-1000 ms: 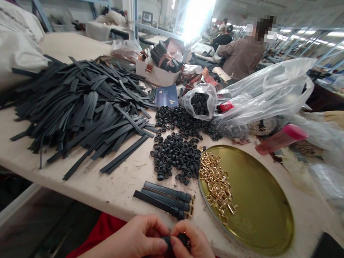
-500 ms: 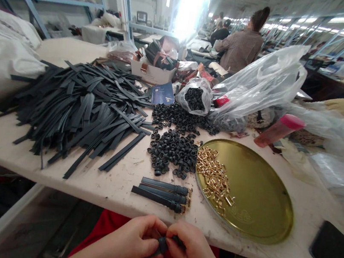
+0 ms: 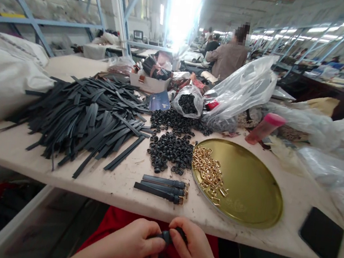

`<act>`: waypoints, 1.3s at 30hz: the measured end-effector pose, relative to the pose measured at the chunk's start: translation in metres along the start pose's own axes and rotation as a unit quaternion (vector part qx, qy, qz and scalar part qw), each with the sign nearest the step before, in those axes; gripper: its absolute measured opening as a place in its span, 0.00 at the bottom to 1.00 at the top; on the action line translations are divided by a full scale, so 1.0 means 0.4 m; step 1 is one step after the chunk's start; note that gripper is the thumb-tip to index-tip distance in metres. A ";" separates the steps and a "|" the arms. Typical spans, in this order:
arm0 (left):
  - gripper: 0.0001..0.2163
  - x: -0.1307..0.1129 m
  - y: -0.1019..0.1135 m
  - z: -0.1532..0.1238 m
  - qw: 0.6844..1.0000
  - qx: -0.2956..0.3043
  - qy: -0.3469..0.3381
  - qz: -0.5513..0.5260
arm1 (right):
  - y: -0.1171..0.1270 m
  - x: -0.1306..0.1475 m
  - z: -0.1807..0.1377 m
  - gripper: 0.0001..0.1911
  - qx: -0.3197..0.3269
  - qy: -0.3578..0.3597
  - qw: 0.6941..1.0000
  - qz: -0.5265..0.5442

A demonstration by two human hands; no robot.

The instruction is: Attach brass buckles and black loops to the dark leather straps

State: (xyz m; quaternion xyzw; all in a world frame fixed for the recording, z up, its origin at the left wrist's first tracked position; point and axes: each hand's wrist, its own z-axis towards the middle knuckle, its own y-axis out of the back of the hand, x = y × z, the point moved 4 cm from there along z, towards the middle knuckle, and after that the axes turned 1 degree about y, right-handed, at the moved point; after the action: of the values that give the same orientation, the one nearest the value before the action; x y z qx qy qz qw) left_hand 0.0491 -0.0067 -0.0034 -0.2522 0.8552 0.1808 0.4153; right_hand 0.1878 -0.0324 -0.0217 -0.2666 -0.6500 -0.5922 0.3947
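Note:
Below the table's front edge, my left hand (image 3: 142, 242) and my right hand (image 3: 186, 240) both pinch a dark strap (image 3: 166, 237). Only a short piece of it, with what looks like a loop around it, shows between my fingers; the rest is hidden. On the table just beyond lie three dark straps with gold buckles (image 3: 163, 189), side by side. Behind them is a heap of small black loops (image 3: 170, 151). Gold buckles (image 3: 208, 169) are piled on the left part of an oval gold tray (image 3: 249, 192).
A big pile of loose black strips (image 3: 85, 120) covers the table's left side. A black phone (image 3: 321, 235) lies at the right edge. Farther back stand a pink-lidded container (image 3: 265, 128), a clear plastic bag (image 3: 244, 96) and a bag of loops (image 3: 188, 102). A person (image 3: 229, 58) sits beyond.
The view has tilted up and shifted slightly. My fingers have shifted on the strap, and more of it shows between my hands. The things on the table look unmoved.

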 end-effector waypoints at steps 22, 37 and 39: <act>0.11 -0.009 -0.026 -0.037 0.990 -0.065 -0.039 0.117 | -0.018 0.012 -0.053 0.08 -0.083 0.008 0.995 0.052; 0.13 -0.017 0.025 0.005 0.983 -0.042 -0.042 0.172 | -0.011 0.006 -0.008 0.10 -0.072 0.073 0.994 -0.026; 0.14 -0.032 0.027 0.013 0.979 -0.037 -0.057 0.194 | -0.014 0.010 -0.002 0.10 -0.075 0.099 0.991 -0.038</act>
State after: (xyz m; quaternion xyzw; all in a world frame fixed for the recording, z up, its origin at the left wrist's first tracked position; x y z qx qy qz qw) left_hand 0.0528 0.0082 0.0050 -0.0861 0.8556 0.3031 0.4106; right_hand 0.1811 -0.0345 -0.0217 -0.2102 -0.5710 -0.6775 0.4133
